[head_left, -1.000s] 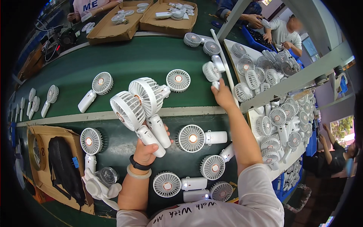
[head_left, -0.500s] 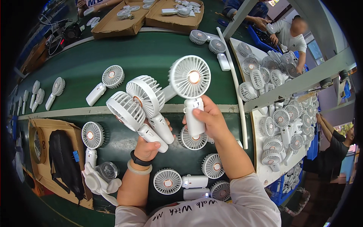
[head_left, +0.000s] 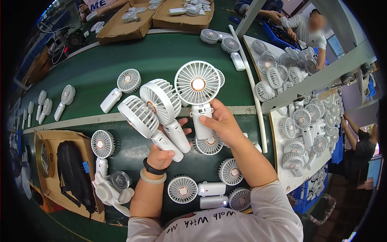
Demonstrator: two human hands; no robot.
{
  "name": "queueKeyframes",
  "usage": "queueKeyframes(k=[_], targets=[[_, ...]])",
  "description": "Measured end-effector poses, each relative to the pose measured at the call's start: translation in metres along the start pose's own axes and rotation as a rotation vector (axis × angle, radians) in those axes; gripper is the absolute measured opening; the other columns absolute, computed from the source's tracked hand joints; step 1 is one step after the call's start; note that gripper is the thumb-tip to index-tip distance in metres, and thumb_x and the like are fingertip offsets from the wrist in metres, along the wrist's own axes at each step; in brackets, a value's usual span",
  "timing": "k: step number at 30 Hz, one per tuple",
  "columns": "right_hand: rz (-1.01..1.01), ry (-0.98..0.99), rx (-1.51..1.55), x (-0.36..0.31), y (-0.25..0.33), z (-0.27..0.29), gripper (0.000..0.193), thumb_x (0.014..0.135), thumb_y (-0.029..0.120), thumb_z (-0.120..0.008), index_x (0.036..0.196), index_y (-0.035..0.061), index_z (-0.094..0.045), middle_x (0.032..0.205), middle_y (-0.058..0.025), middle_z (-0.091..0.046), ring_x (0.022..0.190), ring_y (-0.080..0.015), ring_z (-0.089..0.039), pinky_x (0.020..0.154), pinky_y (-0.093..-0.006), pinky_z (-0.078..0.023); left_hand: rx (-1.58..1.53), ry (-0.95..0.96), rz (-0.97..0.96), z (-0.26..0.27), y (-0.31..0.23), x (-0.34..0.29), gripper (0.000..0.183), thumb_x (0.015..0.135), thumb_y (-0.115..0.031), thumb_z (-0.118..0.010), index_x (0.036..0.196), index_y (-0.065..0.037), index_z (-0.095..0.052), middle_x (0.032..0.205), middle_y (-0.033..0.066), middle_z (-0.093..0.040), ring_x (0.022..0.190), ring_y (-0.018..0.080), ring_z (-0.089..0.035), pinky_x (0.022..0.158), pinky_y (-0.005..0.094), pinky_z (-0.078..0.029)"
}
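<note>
Fans (head_left: 161,101) fill both hands, above the border between the belt (head_left: 161,60) and the table (head_left: 127,158). The left hand (head_left: 162,156) clasps two by their handles, thumb across the nearer one, fingers wrapped around behind; their heads sit close together, tilted up and to the left. The right hand (head_left: 219,123) pinches a third fan (head_left: 197,84) by its handle, thumb in front and fingers behind. This one is nearly upright, its face toward the camera, just right of the pair; whether the heads touch, I cannot tell.

Beneath the right hand, another fan (head_left: 209,144) lies on the table, partly hidden, and more lie nearer the person's shirt (head_left: 205,226). To the left, a box (head_left: 86,142) holds a black pouch (head_left: 72,173), with a clear jar (head_left: 120,180) standing near it. To the right, beyond a white tube (head_left: 258,117), a pile (head_left: 302,121) of fans covers much of a board (head_left: 284,181).
</note>
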State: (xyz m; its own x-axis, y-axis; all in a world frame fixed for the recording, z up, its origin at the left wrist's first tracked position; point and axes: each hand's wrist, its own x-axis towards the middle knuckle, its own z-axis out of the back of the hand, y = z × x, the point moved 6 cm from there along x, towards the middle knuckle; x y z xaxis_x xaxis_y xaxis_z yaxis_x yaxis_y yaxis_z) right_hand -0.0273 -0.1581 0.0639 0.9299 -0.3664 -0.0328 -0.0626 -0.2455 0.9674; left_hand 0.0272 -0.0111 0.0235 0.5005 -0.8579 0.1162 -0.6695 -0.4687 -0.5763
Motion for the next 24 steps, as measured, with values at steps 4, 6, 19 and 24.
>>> queueKeyframes(k=[4,6,19,24], targets=[[-0.043,0.016,0.044,-0.006,0.0,-0.007,0.046,0.082,0.001,-0.056,0.125,0.0016,-0.04,0.107,-0.0095,-0.059,0.094,-0.0147,-0.059,0.081,-0.0296,-0.049,0.019,0.041,0.026,-0.009,-0.002,-0.001,0.098,0.06,-0.012,-0.072,0.14,-0.015,-0.016,0.141,0.0204,-0.025,0.127,0.0407,-0.031,0.09,0.0542,-0.044],[-0.074,0.031,0.048,-0.013,0.0,-0.008,0.046,0.083,0.001,-0.055,0.126,0.0022,-0.039,0.107,-0.0088,-0.059,0.095,-0.0147,-0.059,0.081,-0.0292,-0.049,0.05,0.062,0.04,-0.014,-0.001,-0.003,0.099,0.059,-0.014,-0.071,0.141,-0.016,-0.015,0.142,0.0206,-0.022,0.128,0.0437,-0.027,0.092,0.0576,-0.041],[0.191,0.177,-0.124,-0.123,0.031,-0.026,0.092,0.066,0.039,-0.074,0.135,-0.0006,-0.028,0.135,-0.0191,-0.033,0.122,-0.0344,-0.038,0.101,-0.0404,-0.031,1.268,0.029,-0.113,-0.141,0.024,-0.045,0.09,0.065,-0.014,-0.074,0.133,0.008,-0.019,0.137,0.0276,-0.022,0.122,0.0382,-0.036,0.099,0.0434,-0.031],[0.211,0.139,0.864,-0.177,0.041,0.013,0.083,0.065,0.049,-0.068,0.13,0.005,-0.039,0.131,-0.0195,-0.04,0.114,-0.0334,-0.048,0.095,-0.0477,-0.04,1.436,0.521,-0.197,-0.211,0.038,-0.071,0.102,0.061,-0.01,-0.075,0.136,0.005,-0.007,0.142,0.0266,-0.011,0.133,0.0408,-0.014,0.106,0.0484,-0.014]])
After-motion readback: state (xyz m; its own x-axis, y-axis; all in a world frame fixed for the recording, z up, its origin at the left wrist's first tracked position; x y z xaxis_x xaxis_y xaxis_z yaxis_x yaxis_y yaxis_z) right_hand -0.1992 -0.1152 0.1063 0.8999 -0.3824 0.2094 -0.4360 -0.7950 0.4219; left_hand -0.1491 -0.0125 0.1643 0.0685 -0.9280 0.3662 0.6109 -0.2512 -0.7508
